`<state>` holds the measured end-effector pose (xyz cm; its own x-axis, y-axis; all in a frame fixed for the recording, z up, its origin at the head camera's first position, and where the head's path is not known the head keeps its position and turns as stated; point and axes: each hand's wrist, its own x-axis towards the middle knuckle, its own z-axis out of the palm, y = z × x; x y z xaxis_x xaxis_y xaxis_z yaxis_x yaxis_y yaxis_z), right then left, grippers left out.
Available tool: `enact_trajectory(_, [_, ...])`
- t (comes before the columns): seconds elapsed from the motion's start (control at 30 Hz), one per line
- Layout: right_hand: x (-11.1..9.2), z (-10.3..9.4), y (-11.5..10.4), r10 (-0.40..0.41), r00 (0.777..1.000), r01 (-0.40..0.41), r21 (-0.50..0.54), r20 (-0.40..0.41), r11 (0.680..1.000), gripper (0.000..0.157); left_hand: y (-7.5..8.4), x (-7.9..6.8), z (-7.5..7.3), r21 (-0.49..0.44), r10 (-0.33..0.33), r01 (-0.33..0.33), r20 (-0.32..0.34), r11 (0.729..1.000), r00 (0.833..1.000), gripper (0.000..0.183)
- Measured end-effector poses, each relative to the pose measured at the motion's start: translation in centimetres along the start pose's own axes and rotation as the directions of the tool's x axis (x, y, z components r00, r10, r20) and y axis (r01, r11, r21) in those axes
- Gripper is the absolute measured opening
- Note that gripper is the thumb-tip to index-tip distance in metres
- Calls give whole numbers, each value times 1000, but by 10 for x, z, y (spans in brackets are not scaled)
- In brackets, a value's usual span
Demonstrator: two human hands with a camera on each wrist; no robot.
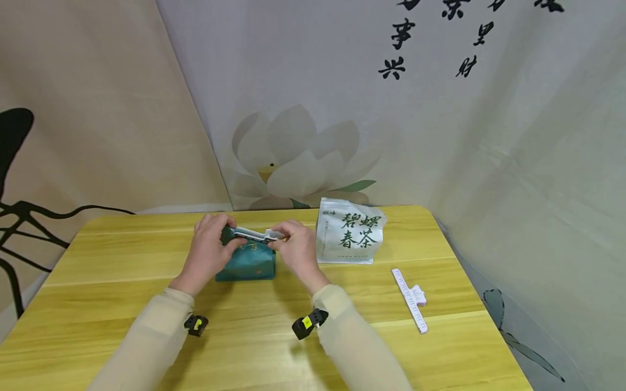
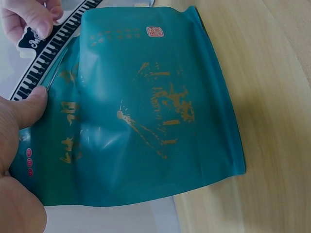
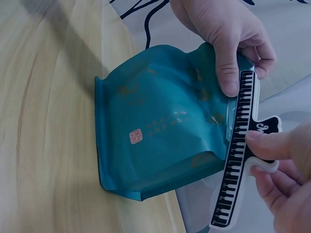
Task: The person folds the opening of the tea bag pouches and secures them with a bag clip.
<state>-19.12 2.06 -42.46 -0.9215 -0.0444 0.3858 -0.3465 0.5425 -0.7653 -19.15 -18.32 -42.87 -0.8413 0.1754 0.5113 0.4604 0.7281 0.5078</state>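
Observation:
A teal tea bag (image 1: pixel 249 265) with gold characters stands on the table, its top edge folded. My left hand (image 1: pixel 211 244) grips that top at the left end, thumb on the near face. At the right, my right hand (image 1: pixel 299 248) pinches the handle of a long black-and-white piano-key sealing clip (image 3: pixel 238 145) between thumb and fingers. The clip lies along the bag's top edge in the right wrist view. In the left wrist view, the left thumb presses close beside the clip's lower end.
Right of the teal bag stands a white tea bag (image 1: pixel 349 233) with dark green characters. A second sealing clip (image 1: pixel 409 300), pale and patterned, lies on the wooden table (image 1: pixel 464 347) further right. Behind hangs a printed curtain (image 1: pixel 313 81); a black chair (image 1: pixel 12 141) is at the left.

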Motion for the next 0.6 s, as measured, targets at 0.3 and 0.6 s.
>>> enact_trajectory(0.3, [-1, 4, -2, -10, 1000, 10, 16, -12, 1000, 24, 0, -2, 0, 0, -34, 34, 9, 999, 999, 41])
enact_trajectory(0.6, [0, 6, 0, 11, 1000, -10, 46, -12, 999, 24, -1, 1, -3, -9, 6, -6, 5, 1000, 1000, 40])
